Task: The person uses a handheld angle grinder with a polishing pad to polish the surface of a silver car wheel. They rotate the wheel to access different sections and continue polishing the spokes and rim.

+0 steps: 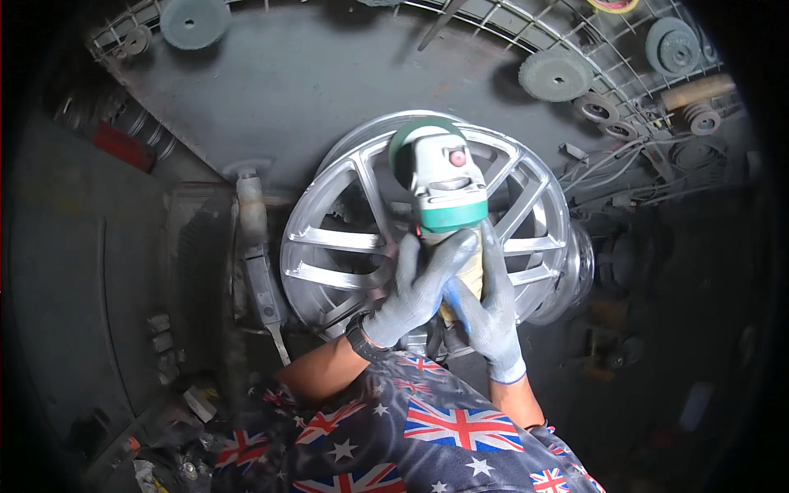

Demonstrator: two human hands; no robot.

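Note:
Both my hands, in grey knit gloves, are closed around the body of an angle grinder (451, 179). Its head is silvery white with a green band and a red button, and a green disc shows at its far left side. My left hand (427, 279) wraps the grip from the left, with a black watch on that wrist. From the right, my right hand (491, 308) holds the yellowish rear part. Below the grinder lies a silver alloy wheel rim (337, 240) with several paired spokes. The grinder covers the hub and an upper spoke, so disc contact cannot be seen.
Behind the wheel stands a grey panel (271, 99) topped by a wire rack (509, 25). Round discs (555, 76) hang there. At left a long metal tool (261, 279) stands beside the rim. More rims (579, 263) lie at right, near tangled cables (608, 168).

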